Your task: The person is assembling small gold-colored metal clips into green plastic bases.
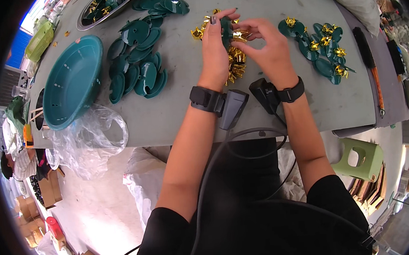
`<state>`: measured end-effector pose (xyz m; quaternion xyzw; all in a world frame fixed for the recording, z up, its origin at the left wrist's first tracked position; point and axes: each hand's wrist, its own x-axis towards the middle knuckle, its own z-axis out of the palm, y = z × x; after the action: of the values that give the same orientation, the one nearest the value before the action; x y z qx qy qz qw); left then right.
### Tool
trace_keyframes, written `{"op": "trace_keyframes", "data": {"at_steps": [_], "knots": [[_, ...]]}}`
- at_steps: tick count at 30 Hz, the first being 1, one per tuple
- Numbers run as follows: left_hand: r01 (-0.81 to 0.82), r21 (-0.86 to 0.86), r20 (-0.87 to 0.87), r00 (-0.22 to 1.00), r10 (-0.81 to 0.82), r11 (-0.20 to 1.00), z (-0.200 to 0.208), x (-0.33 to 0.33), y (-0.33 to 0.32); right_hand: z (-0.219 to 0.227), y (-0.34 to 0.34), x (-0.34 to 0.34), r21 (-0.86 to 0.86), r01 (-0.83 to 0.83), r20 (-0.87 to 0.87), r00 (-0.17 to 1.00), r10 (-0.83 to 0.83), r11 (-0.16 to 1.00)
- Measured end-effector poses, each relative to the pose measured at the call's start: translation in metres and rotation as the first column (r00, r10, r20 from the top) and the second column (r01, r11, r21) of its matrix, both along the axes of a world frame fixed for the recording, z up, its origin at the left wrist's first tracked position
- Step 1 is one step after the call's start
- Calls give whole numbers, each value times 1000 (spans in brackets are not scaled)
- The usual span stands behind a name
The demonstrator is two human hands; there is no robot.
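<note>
My left hand (pixel 214 55) holds a dark green plastic disc (pixel 227 32) on edge between thumb and fingers. From the other side, my right hand (pixel 271 47) pinches a gold foil piece (pixel 240 35) against the disc's face; whether the two are joined cannot be seen. Under and around both hands lies a heap of gold foil pieces (pixel 236 67), partly hidden. Loose green discs (pixel 148 78), some with a notch, are piled to the left. On the right sit several green discs with gold foil pieces (pixel 322 46) on them.
A teal plastic basin (pixel 71 84) stands at the table's left, beside a clear plastic bag (pixel 89 140) hanging over the front edge. A metal bowl (pixel 106 16) of green and gold pieces is at the far left. A black-handled brush (pixel 365 54) lies right. Cables (pixel 212 165) cross my lap.
</note>
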<state>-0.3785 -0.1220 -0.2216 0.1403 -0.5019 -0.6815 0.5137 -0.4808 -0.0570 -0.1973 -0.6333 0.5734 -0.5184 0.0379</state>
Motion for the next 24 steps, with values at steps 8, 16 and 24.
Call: {"op": "trace_keyframes", "data": {"at_steps": [8,16,24], "knots": [[-82,-160,75,993,95,984,0,0,4,-5,3,5,-72,12,-117,993,-21,997],[-132,-528,78,976,202,839,-11,-9,3,-11,5,-24,144,-437,822,552,138,888],[-485,-44,66,871,487,873,-3,12,-21,-32,-7,-85,-174,96,984,-14,176,980]]}}
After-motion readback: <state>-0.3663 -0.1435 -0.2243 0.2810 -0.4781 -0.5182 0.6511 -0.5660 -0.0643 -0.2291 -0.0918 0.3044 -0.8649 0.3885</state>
